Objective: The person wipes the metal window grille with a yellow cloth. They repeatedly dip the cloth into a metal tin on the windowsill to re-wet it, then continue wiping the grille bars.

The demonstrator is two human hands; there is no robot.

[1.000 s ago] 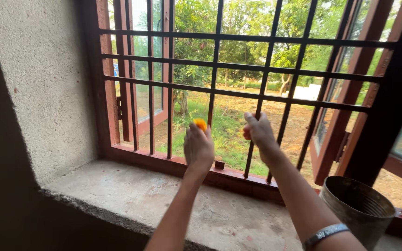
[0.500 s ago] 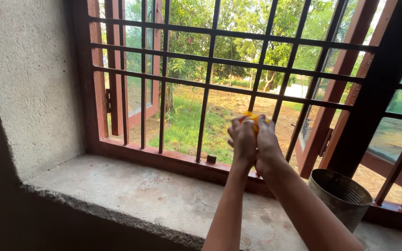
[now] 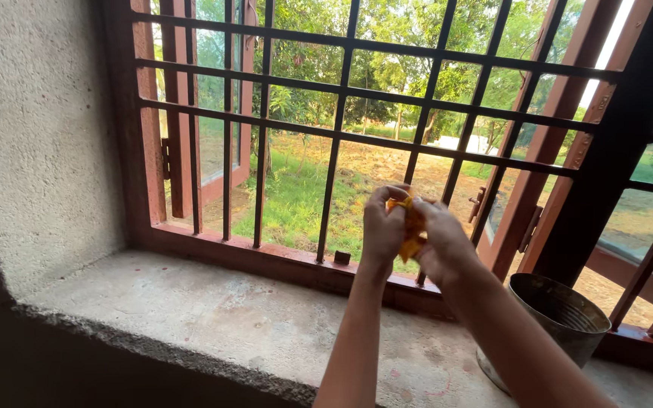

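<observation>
— What have you got in the hands?

— I have my left hand (image 3: 382, 229) and right hand (image 3: 441, 240) raised together before the window grille (image 3: 339, 136), fingers of both clamped on a small orange-yellow cloth (image 3: 413, 227) between them.

— Where does that sit?

— Above the concrete sill (image 3: 213, 317), near a vertical bar. A metal bucket (image 3: 561, 321) stands on the sill, to my right.

You face a barred window (image 3: 341, 128) in a red-brown frame, its concrete sill (image 3: 213, 317) below, rough plaster wall (image 3: 39, 136) left, sunlit trees outside
</observation>
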